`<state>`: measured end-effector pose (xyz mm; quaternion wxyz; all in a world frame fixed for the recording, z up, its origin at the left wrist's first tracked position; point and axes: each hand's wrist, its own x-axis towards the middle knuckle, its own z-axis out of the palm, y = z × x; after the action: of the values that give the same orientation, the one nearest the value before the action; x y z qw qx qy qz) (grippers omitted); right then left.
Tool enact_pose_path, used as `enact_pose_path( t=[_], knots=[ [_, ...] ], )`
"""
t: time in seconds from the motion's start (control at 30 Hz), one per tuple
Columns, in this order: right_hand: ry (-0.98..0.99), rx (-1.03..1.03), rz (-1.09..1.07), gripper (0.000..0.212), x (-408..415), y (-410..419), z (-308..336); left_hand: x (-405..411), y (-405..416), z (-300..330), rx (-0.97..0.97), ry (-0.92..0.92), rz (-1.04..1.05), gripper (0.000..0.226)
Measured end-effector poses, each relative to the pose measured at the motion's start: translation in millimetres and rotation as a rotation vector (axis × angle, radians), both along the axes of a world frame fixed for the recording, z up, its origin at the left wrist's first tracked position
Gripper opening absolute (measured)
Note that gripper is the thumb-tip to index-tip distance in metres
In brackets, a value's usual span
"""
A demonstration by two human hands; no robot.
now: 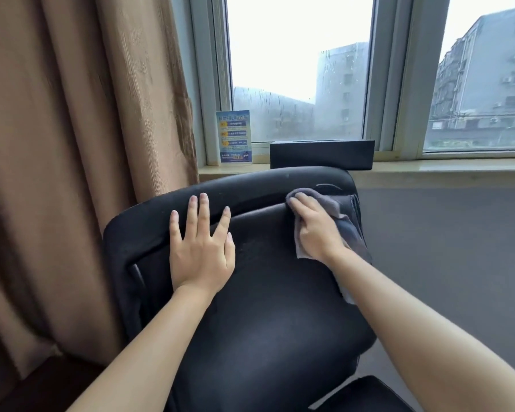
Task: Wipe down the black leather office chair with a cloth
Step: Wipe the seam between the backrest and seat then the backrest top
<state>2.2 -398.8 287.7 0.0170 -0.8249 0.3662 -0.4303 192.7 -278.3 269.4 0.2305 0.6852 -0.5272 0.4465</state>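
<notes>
Head view, chair [268, 292] back facing viewer, left hand [201, 248] flat, right hand [315, 230] presses cloth [348, 230]

Black chair [268, 307], grey cloth [344, 227], tan ribbed curtain [72, 144], black box [321, 154], blue-yellow card [234, 138].
</notes>
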Motion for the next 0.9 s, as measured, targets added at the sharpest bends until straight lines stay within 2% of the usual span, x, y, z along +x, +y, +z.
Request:
enact_pose_path(
  t=[0.1,0.23,0.37,0.47,0.53,0.67,0.9],
  knots=[
    [-0.005,0.012,-0.002,0.049,9,-2,-2,-1,0,1,0.005,0.003,-0.006,0.050],
    [-0.100,0.220,-0.121,0.050,-6,-22,5,-1,-3,1,0.003,0.000,-0.007,0.050],
    [-0.143,0.330,-0.207,0.053,-3,-35,17,0,-2,0,-0.001,-0.005,-0.006,0.050],
    [-0.174,0.441,-0.351,0.057,8,-35,34,-1,-3,0,-0.007,-0.011,-0.010,0.050],
    [-0.112,0.398,-0.425,0.057,20,-23,32,-1,-5,0,0.000,-0.010,-0.010,0.050],
    [-0.032,0.259,-0.285,0.052,29,-4,10,-1,-3,0,0.006,0.004,0.002,0.051],
    [-0.045,0.485,-0.566,0.059,0,-39,27,-3,-4,1,0.012,-0.009,-0.001,0.051]
  ],
)
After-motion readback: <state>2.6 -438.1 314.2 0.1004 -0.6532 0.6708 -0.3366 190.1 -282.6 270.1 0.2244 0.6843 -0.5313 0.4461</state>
